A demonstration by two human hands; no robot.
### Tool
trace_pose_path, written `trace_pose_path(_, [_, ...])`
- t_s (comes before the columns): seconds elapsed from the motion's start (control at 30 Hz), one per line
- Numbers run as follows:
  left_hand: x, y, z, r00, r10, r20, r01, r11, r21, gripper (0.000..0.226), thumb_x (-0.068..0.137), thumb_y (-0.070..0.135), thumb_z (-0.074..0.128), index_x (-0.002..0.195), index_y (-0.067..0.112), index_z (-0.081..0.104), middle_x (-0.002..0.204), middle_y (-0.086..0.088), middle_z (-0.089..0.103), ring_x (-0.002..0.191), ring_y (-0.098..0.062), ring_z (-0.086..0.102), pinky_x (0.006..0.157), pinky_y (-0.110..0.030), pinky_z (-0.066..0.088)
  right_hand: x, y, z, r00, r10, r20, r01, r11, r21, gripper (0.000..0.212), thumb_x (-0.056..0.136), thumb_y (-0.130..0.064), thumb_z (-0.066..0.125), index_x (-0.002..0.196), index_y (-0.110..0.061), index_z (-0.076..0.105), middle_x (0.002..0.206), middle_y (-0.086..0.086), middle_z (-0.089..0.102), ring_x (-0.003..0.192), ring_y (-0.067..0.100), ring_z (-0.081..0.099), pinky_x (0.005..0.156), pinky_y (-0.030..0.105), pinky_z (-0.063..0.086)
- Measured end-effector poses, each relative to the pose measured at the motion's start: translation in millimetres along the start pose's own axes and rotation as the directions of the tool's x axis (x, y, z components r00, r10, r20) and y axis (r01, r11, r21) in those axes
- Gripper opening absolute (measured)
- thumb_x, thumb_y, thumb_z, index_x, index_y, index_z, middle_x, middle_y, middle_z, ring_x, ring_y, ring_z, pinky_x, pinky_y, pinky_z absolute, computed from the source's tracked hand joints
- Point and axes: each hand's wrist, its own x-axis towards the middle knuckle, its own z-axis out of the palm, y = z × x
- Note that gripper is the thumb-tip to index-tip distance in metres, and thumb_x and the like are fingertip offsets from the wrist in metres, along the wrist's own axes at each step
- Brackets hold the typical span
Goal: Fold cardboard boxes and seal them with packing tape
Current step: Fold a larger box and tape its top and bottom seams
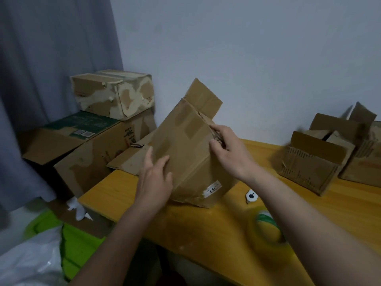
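Note:
A brown cardboard box (pixel 185 149) stands tilted on the yellow wooden table (pixel 206 230), one flap sticking up at its far end. My left hand (pixel 155 178) lies with straight fingers against the box's near left face. My right hand (pixel 231 149) grips the box's right edge, fingers curled over the torn rim. A roll of clear packing tape (pixel 268 228) lies on the table, partly behind my right forearm.
Two open boxes (pixel 315 162) stand at the table's right end. Left of the table, a taped box (pixel 115 93) is stacked on a larger open carton (pixel 86 145). A small white tag (pixel 252 196) lies near the tape. A green bin (pixel 68 244) and a white bag (pixel 31 259) sit below.

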Motion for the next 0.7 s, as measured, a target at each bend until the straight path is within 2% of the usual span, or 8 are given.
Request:
trace_pose_path(0.07, [1,2,-1,0.991,0.06,0.116,-0.047,0.993,-0.111,0.06,0.099,0.019,0.05,0.152,0.029,0.024,0.159,0.002,0.018,0.145,-0.02,0.023,0.117,-0.039,0.025,-3,-10,10,0.997,-0.078,0.028,0.079,0.995,-0.055,0.042,0.094,-0.028,0.042,0.136,-0.029,0.044,0.134,-0.007,0.05,0.126,0.015,0.042,0.108,0.045,0.033])
trace_pose_path(0.13, [1,-1,2,0.964,0.015,0.266,0.081,0.935,-0.345,0.068,0.098,0.017,0.051,0.153,0.035,0.015,0.156,0.002,0.025,0.14,-0.023,0.033,0.113,-0.044,0.034,-8,-15,19,0.994,-0.085,0.062,0.093,0.984,-0.149,0.045,0.086,-0.025,0.046,0.13,-0.032,0.048,0.143,-0.006,0.042,0.137,0.019,0.029,0.114,0.054,0.018])
trace_pose_path(0.2, [-2,-6,6,0.925,-0.081,0.372,0.283,0.8,-0.529,0.07,0.098,0.016,0.052,0.153,0.036,0.014,0.156,-0.002,0.028,0.132,-0.026,0.043,0.101,-0.046,0.048,-17,-12,28,0.997,-0.032,0.071,0.048,0.97,-0.237,0.049,0.082,-0.017,0.054,0.127,-0.035,0.05,0.156,-0.005,0.019,0.146,0.018,0.004,0.117,0.055,-0.003])
trace_pose_path(0.3, [-2,-13,11,0.902,-0.218,0.374,0.409,0.708,-0.575,0.069,0.098,0.025,0.054,0.154,0.03,0.013,0.157,-0.007,0.024,0.132,-0.029,0.044,0.092,-0.041,0.054,-31,1,38,0.996,0.069,-0.05,-0.08,0.957,-0.279,0.071,0.08,-0.026,0.066,0.142,-0.034,0.032,0.16,-0.004,-0.01,0.146,0.019,-0.014,0.118,0.052,-0.001])
trace_pose_path(0.4, [11,-18,10,0.892,-0.311,0.327,0.451,0.632,-0.63,0.081,0.091,0.047,0.06,0.155,0.03,0.013,0.157,-0.007,0.026,0.133,-0.031,0.042,0.094,-0.045,0.053,-35,13,35,0.952,0.251,-0.173,-0.265,0.962,-0.063,0.098,0.079,-0.038,0.074,0.151,-0.028,0.009,0.159,0.0,-0.011,0.147,0.02,-0.011,0.12,0.045,0.006])
trace_pose_path(0.53, [50,-16,3,0.897,-0.402,0.184,0.424,0.663,-0.617,0.095,0.082,0.059,0.064,0.155,0.029,0.01,0.159,-0.005,0.021,0.14,-0.035,0.032,0.108,-0.053,0.038,-34,27,26,0.929,0.349,-0.12,-0.327,0.93,0.169,0.107,0.079,-0.038,0.074,0.152,-0.026,-0.004,0.16,-0.003,0.001,0.147,0.016,0.004,0.119,0.038,0.014])
trace_pose_path(0.6, [73,-13,-3,0.895,-0.423,0.141,0.421,0.697,-0.581,0.101,0.08,0.06,0.066,0.155,0.029,0.005,0.162,-0.005,0.013,0.145,-0.036,0.02,0.113,-0.057,0.027,-30,37,19,0.928,0.359,-0.104,-0.336,0.923,0.188,0.106,0.08,-0.033,0.075,0.152,-0.025,-0.001,0.16,-0.005,0.008,0.146,0.014,0.012,0.118,0.034,0.017])
trace_pose_path(0.7, [101,-9,-5,0.895,-0.42,0.152,0.414,0.652,-0.636,0.106,0.077,0.058,0.07,0.154,0.033,0.001,0.162,-0.005,0.01,0.146,-0.036,0.017,0.113,-0.061,0.025,-12,55,3,0.94,0.34,-0.016,-0.335,0.933,0.135,0.089,0.081,-0.027,0.075,0.151,-0.022,0.02,0.153,-0.003,0.029,0.139,0.016,0.029,0.115,0.039,0.029])
